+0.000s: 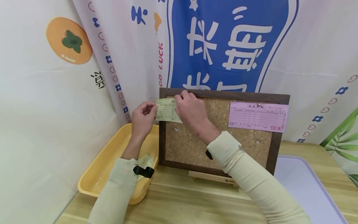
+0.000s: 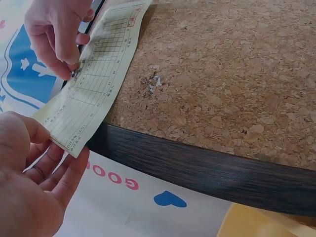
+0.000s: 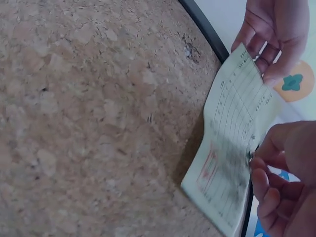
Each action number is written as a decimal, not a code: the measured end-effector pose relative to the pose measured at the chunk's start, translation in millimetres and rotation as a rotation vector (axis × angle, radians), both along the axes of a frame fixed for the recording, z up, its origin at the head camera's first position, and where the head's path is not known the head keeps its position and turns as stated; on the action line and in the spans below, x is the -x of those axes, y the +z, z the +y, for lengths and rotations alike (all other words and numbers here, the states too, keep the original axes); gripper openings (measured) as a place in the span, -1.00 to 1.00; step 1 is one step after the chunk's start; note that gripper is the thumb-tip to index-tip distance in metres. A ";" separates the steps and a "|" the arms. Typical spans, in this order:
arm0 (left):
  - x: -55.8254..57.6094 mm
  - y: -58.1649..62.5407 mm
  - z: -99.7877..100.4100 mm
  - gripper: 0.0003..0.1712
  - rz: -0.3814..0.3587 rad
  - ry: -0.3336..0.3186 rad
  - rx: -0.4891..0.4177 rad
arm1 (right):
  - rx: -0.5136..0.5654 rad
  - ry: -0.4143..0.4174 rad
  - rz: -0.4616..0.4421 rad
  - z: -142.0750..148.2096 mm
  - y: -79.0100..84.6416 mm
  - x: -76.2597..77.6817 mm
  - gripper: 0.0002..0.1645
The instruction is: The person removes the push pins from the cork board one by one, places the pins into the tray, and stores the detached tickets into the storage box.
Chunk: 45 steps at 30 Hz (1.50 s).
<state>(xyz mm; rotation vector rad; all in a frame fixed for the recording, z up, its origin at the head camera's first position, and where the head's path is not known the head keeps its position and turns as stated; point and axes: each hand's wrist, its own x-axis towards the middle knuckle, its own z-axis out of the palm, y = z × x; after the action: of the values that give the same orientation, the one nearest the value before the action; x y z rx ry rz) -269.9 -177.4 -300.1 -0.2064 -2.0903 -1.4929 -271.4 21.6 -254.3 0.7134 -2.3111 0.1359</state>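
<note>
A yellow tray (image 1: 95, 174) sits at the left on the wooden table (image 1: 179, 208), with a slip of paper (image 1: 145, 162) lying in it beside the left sleeve. The left hand (image 1: 143, 119) is raised above the tray, its thumb and fingers pinching the left end of a pale yellow form (image 1: 165, 112). The form lies across the top left corner of the cork board (image 1: 195, 140), overlapping its dark frame. The right hand (image 1: 190, 110) is on the form's upper part, fingertips (image 2: 69, 66) pinched together on a small metal pin (image 2: 76, 73) against the paper; the wrist views show the pin head between thumb and finger. Further right, a pink form (image 1: 258, 117) is pinned at the board's top right corner. The board stands on a small wooden stand (image 1: 212, 178). At the far right a white tray (image 1: 307, 189) rests on the table.
</note>
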 end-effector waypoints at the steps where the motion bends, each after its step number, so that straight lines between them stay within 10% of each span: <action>1: 0.0 0.1 -0.2 -0.77 -0.002 -0.004 -0.004 | -0.010 -0.014 0.015 -1.3 0.3 -0.6 -0.73; 20: 0.8 0.6 -1.8 -0.74 -0.031 0.007 -0.008 | -0.163 -0.137 0.041 -15.2 12.9 0.8 -0.77; 45: 5.3 -0.5 -1.6 -0.74 -0.026 0.020 0.011 | -0.234 -0.106 0.036 -15.3 19.4 8.9 -0.73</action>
<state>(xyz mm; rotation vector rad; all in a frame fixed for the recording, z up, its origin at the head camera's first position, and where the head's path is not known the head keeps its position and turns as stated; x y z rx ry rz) -275.2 -179.0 -300.6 -0.1713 -2.1151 -1.4805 -280.3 6.3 -235.0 0.6992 -2.3471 -0.1969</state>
